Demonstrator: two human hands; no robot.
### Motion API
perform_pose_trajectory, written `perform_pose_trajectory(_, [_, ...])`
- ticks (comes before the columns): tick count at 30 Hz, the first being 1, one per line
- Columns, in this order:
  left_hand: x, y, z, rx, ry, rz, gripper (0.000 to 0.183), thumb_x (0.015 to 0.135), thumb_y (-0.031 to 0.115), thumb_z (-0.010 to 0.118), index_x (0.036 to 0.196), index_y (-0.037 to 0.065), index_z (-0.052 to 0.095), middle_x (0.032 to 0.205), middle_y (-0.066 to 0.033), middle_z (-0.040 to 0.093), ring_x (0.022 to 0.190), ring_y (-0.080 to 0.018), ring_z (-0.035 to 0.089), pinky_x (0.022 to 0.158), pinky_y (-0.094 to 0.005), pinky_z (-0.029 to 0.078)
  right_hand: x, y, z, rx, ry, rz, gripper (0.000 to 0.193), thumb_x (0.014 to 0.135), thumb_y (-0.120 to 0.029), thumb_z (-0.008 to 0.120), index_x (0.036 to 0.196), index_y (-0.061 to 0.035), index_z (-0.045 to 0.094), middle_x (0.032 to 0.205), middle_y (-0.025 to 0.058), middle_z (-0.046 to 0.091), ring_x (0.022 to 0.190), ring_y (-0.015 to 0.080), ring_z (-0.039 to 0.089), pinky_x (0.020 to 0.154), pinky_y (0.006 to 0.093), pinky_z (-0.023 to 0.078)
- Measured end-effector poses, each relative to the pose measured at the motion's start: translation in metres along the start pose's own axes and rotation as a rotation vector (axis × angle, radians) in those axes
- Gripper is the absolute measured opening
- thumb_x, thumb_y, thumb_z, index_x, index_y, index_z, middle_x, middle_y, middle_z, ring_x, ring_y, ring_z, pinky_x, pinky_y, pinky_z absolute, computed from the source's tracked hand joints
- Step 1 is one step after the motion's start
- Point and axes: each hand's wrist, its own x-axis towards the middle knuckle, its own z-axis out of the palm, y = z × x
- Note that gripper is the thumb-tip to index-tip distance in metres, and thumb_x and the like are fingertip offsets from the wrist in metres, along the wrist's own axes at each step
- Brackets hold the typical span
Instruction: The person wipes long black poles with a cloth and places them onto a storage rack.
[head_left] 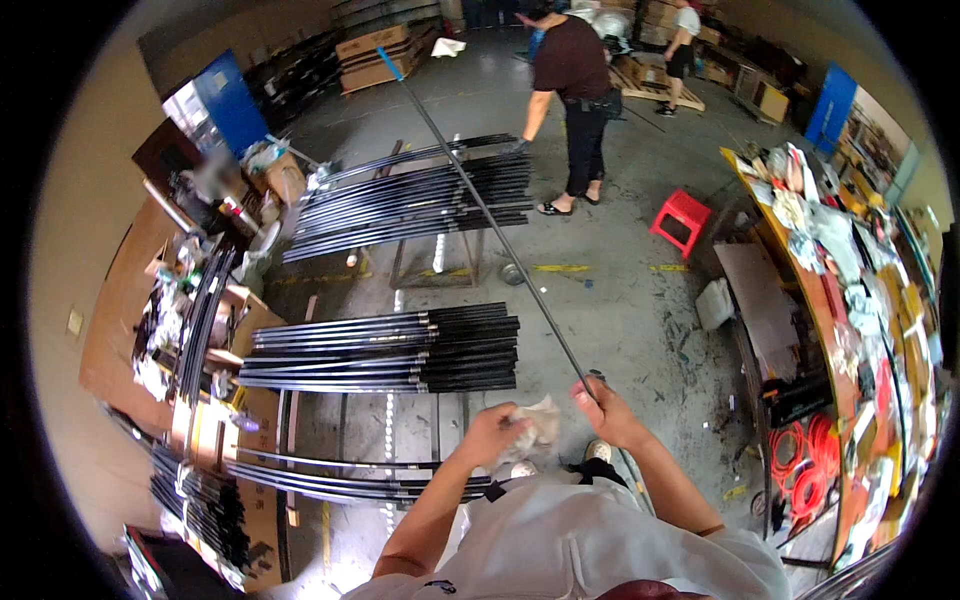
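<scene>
A long dark pole [508,243] with a blue far end runs slantwise from my body toward the far left. My right hand [608,412] is closed around it near its lower part. In my left hand [492,436] is a crumpled whitish cloth [540,424], gripped beside the pole and apart from it. Left of my hands, a row of black poles [380,352] lies side by side on a rack. Nearer to me is another, smaller row of poles [340,482], partly hidden by my left forearm.
A co-worker [572,90] bends over a farther row of poles [410,195]. To the right stand a red stool [682,222] and a long cluttered workbench [790,255], with orange hose coils [806,465] below. Bundled poles [200,505] and boxes crowd the left wall. Another person [683,55] stands far back.
</scene>
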Motion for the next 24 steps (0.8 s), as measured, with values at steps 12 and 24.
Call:
perform_pose_trajectory(12, [0.054,0.081,-0.153,0.316,0.562,0.380,0.028,0.084,0.021,0.062,0.099,-0.001,0.060,0.087,-0.0162,0.063,0.079,-0.0241,0.060,0.073,-0.0334,0.046,-0.048,0.011,-0.006,-0.161,-0.180,0.213,0.047,0.090,-0.043,0.048,0.081,0.0023,0.055,0.069,0.0227,0.058,0.067,0.0418,0.054,0.061,0.0407,0.044])
perform_pose_trajectory(24, [0.082,0.222,-0.221,0.180,0.497,0.702,0.026,0.086,0.024,0.062,0.098,0.000,0.060,0.086,0.0001,0.061,0.080,-0.0063,0.053,0.073,-0.0220,0.042,-0.079,0.057,0.024,-0.171,-0.130,0.285,0.053,0.090,-0.047,0.043,0.071,0.0002,0.059,0.061,0.0162,0.057,0.060,0.0300,0.056,0.061,0.0381,0.044])
